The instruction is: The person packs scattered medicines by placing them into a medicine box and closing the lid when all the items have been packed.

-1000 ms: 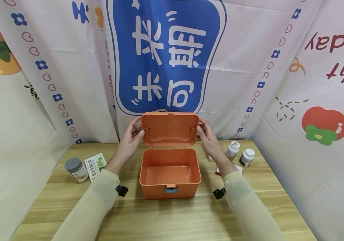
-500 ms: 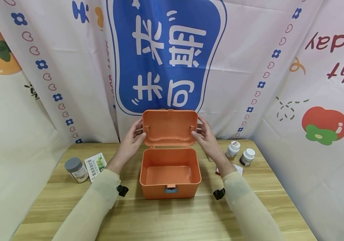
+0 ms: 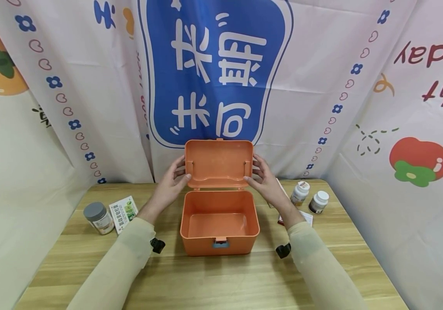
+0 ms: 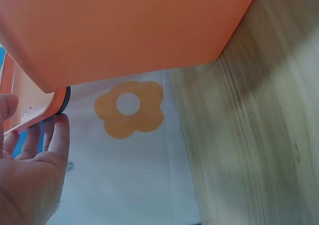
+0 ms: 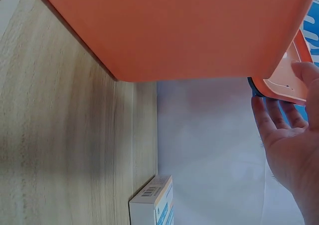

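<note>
Open orange box (image 3: 199, 247) on table (image 3: 213, 284), left hand (image 3: 169, 185) and right hand (image 3: 267, 185) at its lid (image 3: 219, 161), fingers (image 4: 60, 137) holding opposite edges

The left sleeve (image 3: 109, 271) is long, plain and pale cream, greener toward its cuff (image 3: 142, 229); beyond that cuff the left hand (image 3: 167, 186) is bare. Beside it sits a blocky black camera (image 3: 157, 246). The right sleeve (image 3: 323, 267) matches.
</note>
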`<state>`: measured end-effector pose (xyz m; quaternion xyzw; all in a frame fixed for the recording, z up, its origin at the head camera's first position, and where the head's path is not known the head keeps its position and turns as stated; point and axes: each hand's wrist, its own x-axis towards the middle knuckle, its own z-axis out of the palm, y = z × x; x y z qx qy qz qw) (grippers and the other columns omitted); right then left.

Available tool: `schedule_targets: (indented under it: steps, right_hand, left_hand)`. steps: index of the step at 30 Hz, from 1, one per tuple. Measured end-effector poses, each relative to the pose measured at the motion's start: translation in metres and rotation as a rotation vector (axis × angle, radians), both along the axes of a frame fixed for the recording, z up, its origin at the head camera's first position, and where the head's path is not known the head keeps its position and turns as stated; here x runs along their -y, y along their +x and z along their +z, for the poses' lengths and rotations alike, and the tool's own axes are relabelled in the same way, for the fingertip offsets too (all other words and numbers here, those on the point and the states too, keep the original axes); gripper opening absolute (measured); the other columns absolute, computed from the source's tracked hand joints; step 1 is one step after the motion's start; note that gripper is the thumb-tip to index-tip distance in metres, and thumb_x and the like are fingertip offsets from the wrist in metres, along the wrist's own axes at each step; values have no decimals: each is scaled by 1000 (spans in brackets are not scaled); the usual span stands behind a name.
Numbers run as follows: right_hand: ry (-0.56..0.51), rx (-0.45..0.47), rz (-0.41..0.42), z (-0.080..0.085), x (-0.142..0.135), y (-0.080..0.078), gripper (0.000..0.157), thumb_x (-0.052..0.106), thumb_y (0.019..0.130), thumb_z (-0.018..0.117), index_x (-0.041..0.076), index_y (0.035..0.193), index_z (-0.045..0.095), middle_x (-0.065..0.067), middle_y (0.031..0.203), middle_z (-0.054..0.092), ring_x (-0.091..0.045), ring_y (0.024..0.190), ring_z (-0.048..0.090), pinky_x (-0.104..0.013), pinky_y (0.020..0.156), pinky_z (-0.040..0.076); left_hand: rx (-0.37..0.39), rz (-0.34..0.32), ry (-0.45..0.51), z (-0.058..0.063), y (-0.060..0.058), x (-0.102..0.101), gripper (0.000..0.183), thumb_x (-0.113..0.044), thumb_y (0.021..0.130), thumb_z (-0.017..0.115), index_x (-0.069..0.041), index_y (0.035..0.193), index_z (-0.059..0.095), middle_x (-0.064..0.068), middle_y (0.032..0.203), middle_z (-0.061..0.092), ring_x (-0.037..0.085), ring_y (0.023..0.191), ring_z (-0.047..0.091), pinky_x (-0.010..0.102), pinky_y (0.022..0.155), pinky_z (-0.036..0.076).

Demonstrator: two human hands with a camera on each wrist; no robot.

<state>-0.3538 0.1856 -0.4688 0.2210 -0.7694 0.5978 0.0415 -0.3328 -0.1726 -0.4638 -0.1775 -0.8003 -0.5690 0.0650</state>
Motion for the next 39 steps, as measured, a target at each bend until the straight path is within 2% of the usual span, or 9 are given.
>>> schedule_targets:
  steps: [5,11,20,25,33,39]
  right_hand:
    - [8,23,20,9,2,7,87,2,99,70,17,169,20,-25,160,42,-48,141,52,-54,110,53]
    - [41,52,25,22,3,18,85,4,99,70,11,168,21,-26,159,44,-49,139,54,-59,112,51]
    - [74,85,41,-2,-4,0,88,13,102,70,21,170,16,-21,164,42,-45,142,52,-57,113,50]
    - [75,96,43,-5,-5,-2,85,18,102,71,22,170,19,-19,163,44,-42,142,53,-57,113,50]
    - [71,106,51,-8,-4,-3,82,19,103,70,18,169,21,-20,163,45,-41,143,53,-58,116,47]
    - [77,103,49,-10,-4,-3,80,18,103,68,15,169,23,-20,164,45,-41,144,53,-52,117,47]
  left_hand:
    - [15,-14,-3,-1,-1,-1,74,-19,106,64,-24,168,25,18,167,37,46,145,49,61,112,50]
    - [63,-14,-19,-2,-1,-1,76,-23,106,65,-28,169,23,18,167,38,45,145,50,60,114,49]
    - [68,-25,-32,-8,-3,0,72,-23,107,62,-23,169,25,22,167,38,47,144,51,60,112,50]
    - [77,-22,-44,-9,-2,1,71,-26,108,61,-23,169,25,22,167,38,46,144,51,60,114,49]
    - [74,-19,-61,-12,0,2,71,-26,109,59,-17,169,24,23,167,38,45,144,52,58,116,48]
    - [64,-29,-66,-16,1,3,69,-24,110,58,-13,169,23,25,166,39,46,146,50,58,119,44]
